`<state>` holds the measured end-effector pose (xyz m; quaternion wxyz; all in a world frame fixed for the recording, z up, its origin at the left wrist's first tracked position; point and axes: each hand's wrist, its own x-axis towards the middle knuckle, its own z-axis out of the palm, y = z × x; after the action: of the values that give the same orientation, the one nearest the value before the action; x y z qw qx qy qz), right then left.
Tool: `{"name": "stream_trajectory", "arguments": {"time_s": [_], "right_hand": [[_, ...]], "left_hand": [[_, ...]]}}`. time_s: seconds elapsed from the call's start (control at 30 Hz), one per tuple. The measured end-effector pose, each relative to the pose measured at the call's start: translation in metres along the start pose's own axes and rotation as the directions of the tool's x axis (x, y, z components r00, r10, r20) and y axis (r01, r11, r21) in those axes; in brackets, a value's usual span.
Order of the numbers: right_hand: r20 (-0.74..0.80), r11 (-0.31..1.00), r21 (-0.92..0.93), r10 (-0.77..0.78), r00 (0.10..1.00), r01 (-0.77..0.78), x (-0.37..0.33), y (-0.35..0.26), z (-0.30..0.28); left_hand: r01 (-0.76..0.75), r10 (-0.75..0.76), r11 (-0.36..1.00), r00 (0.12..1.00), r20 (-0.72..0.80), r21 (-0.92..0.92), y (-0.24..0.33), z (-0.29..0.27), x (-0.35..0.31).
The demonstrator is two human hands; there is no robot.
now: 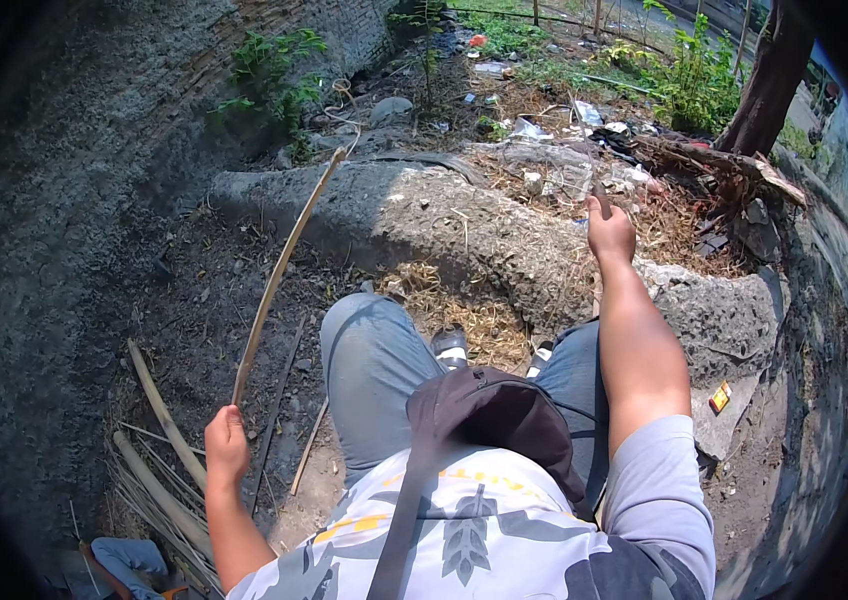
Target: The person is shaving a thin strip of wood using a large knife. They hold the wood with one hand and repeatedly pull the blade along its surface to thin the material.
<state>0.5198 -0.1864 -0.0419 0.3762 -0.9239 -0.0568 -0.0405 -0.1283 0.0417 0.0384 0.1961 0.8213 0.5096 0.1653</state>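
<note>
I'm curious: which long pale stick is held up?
The slender bowed stick in the person's left grip, slanting upward; the other sticks lie unheld nearby.

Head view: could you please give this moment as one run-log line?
Left hand: holds bent wooden strip; right hand: grips dark object, kind unclear; ahead: rough concrete block; left side: loose sticks; waist: dark bag

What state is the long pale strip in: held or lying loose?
Held: the long pale strip has its near end gripped in the left hand.
</note>
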Motion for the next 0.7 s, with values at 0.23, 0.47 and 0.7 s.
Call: {"name": "stream_trajectory", "arguments": {"time_s": [0.23,0.47,0.7], "right_hand": [[-0.029,0.907,0.394,0.173,0.985,-0.148,0.029,0.027,0.015],[0.065,0.867,0.492,-0.122,0.99,0.075,0.001,0.002,0.009],[-0.067,0.807,0.386,-0.46,0.886,0.448,-0.036,-0.036,-0.025]], "left_hand": [[0.052,-0.018,0.974,0.988,0.155,-0.221,-0.025,0.026,0.0],[0.224,-0.05,0.891,0.913,0.405,-0.395,0.008,0.042,0.012],[0.324,-0.029,0.815,0.851,0.524,-0.481,0.013,0.057,0.01]]}}
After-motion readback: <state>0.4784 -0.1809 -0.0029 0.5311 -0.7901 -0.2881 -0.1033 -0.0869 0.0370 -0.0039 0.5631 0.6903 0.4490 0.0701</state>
